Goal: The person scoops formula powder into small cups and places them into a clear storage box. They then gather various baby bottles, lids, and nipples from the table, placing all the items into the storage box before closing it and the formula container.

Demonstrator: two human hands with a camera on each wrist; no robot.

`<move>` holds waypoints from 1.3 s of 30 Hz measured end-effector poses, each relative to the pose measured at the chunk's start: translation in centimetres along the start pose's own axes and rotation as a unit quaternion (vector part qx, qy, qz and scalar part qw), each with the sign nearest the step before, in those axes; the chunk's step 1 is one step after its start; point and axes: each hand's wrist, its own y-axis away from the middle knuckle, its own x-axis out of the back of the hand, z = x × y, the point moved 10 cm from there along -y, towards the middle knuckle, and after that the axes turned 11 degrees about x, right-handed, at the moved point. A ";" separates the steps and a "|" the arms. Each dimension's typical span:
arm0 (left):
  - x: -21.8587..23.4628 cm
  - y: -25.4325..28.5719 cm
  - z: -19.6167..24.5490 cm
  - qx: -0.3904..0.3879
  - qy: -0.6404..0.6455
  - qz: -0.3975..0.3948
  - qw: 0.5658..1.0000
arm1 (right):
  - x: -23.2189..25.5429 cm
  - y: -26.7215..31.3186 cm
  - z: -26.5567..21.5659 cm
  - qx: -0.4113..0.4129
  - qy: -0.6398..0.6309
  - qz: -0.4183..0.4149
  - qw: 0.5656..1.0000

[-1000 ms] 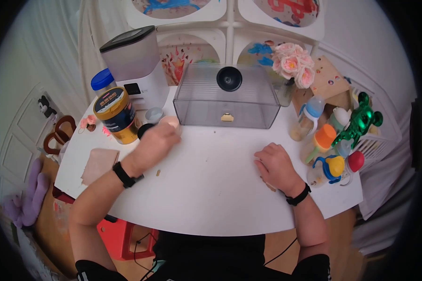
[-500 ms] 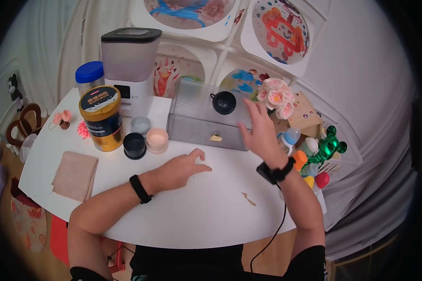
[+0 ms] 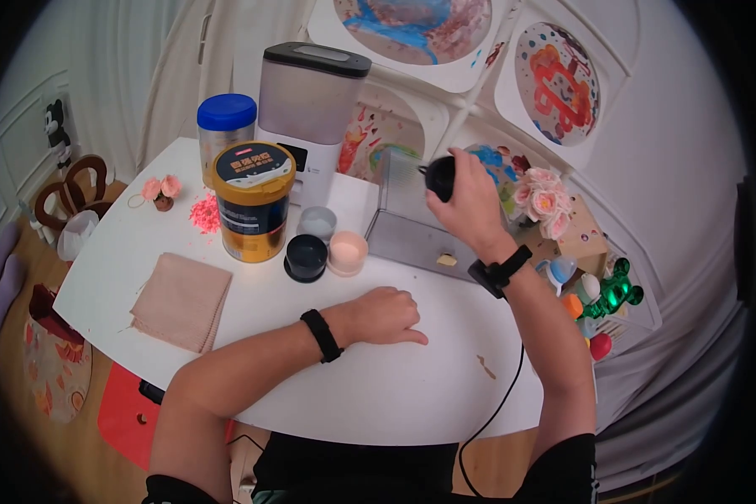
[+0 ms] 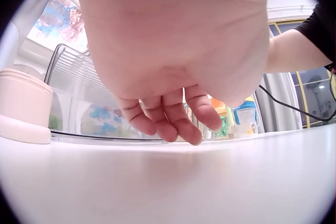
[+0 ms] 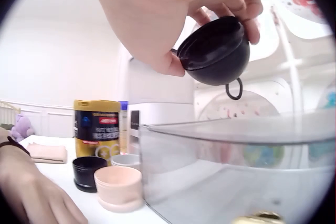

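Observation:
My right hand (image 3: 476, 208) grips a small black round bowl (image 5: 223, 58) with a little loop, above the clear grey box (image 3: 412, 241). In the right wrist view the bowl is tilted, thumb on one side of its rim and fingers on the other. Low over the white table, my left hand (image 3: 378, 316) holds nothing, its fingers loosely curled downward in the left wrist view. Beyond it stand a black cup (image 3: 306, 254), a pink cup (image 3: 347, 252) and a grey cup (image 3: 317, 222), grouped beside the box.
A gold-lidded tub (image 3: 254, 206), a blue-lidded jar (image 3: 227, 118) and a white dispenser (image 3: 311, 160) stand at the back left. A folded cloth (image 3: 181, 301) lies at left. Pink flowers (image 3: 544, 200) and baby bottles (image 3: 563, 269) are at right; a cable (image 3: 487, 412) trails from my right wrist.
My left hand has left the cups and come down to the table's middle. My right hand rose from the table's right side and lifted the black bowl off the box.

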 end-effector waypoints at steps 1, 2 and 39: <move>-0.8 -0.1 -0.3 -0.001 -0.001 -0.002 1.000 | 0.9 -1.4 -2.3 0.047 -0.029 0.036 0.998; -1.3 -0.2 -0.4 -0.002 -0.002 -0.005 1.000 | 0.6 -2.5 -4.4 0.078 -0.055 0.011 0.995; 1.3 0.3 -6.2 0.259 -0.130 0.137 0.947 | -7.6 -3.4 -12.6 0.154 -0.083 -0.126 0.977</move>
